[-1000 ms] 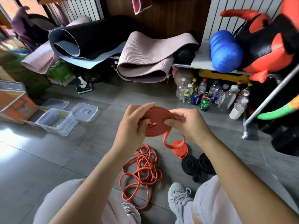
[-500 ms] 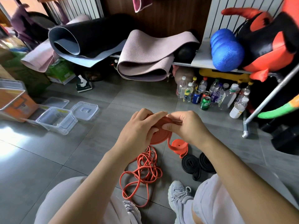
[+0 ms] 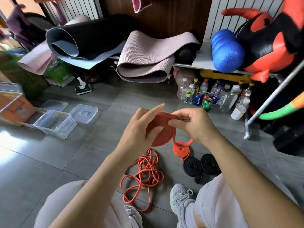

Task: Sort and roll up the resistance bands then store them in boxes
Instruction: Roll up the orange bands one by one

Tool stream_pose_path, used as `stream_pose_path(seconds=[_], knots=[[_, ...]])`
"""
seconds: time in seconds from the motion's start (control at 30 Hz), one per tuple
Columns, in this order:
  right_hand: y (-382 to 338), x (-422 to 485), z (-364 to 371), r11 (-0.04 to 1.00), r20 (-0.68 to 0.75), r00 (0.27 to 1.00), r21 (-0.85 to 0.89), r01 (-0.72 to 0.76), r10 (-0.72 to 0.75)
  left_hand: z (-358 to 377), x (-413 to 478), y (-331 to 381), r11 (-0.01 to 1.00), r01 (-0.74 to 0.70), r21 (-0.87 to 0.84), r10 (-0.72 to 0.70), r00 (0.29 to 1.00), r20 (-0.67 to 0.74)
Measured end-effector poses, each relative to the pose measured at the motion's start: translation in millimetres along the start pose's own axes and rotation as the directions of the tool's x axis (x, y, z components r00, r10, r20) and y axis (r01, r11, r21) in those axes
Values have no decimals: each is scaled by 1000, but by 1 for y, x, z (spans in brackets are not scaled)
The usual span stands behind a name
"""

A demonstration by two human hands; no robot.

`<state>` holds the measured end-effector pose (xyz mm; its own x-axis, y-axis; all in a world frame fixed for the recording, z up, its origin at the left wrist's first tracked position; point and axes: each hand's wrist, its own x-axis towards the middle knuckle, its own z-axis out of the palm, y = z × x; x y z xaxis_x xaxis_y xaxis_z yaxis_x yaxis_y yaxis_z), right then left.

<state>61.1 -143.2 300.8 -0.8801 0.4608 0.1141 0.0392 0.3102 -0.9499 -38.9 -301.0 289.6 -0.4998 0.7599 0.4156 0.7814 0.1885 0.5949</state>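
Grey tiled floor (image 3: 49, 162) fills the frame; the person sits low, knees at the bottom edge. Clear plastic storage box (image 3: 65, 131) stands open at mid-left, its clear lid (image 3: 83, 113) flat just beside it, well apart from the hands.

Tangled thin orange-red rubber bands (image 3: 144, 173) lie loose on the floor, lower centre. Two black rolled bands (image 3: 201, 165) lie touching each other, right of the tangle.

Flat wide orange-red rubber resistance band (image 3: 164, 134) is at frame centre, held in the air and part wound into a disc. Its free tail (image 3: 181, 148) drops to the floor and ends in a small loose loop.

Left hand (image 3: 139, 129) wraps the disc, thumb pressed on its face, forefinger stretched along the top edge. Right hand (image 3: 194, 122) pinches the strip at the disc's upper right, between thumb and curled fingers.

Handling judgement: the band looks light, soft, springy and grippy. The coil likely unwinds if pressure drops. Best hold is across both flat faces of the disc, with the incoming strip kept taut at the rim.
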Motion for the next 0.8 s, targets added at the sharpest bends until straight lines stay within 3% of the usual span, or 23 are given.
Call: stream_pose_path(seconds=[0.17,0.43,0.6,0.8], knots=[[4,-5,4,998,30,999,-56,-26,28,3,1,1,998,69,-2,-69,994,-88],[-14,-10,-10,993,-118,992,120,-18,32,9,16,21,944,122,-307,-173,974,-144],[-13,-23,-26,997,-163,985,68,-40,51,19,22,33,937,125,-327,-142,989,-29],[-1,-39,-40,996,-204,977,-61,-71,57,35,26,45,915,205,-348,-202,978,46]])
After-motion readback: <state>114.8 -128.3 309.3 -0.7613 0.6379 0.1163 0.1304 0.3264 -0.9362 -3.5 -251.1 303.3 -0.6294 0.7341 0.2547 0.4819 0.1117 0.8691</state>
